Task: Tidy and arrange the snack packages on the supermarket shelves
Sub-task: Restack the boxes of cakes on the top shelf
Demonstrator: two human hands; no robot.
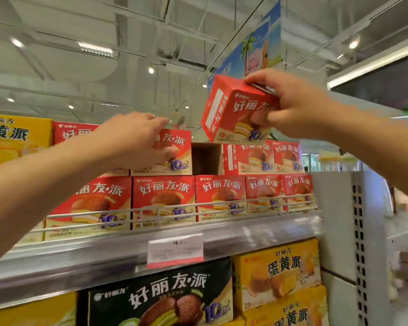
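Silver metal shelving (257, 234) with a wire front rail carries a bottom row of red cardboard pie boxes (219, 196) standing side by side along the top shelf. A second, shorter layer of the same red boxes (264, 158) sits on that row, with a dark gap between its left and right parts. Beneath the shelf edge stand a black pie box (160, 297) and, to its right, stacked yellow egg-yolk pie boxes (278, 274); another large yellow box (14, 137) stands at the far left of the top shelf. A white price label (174, 249) with a red lower strip hangs on the shelf edge.

Above the gap, the right hand (290, 104) grips a tilted red pie box (233, 114) held in the air, fingers over its top and thumb on its front face. The left hand (139, 140) grasps a red box in the upper layer (174, 151), fingers curled over its top edge and thumb on the front.
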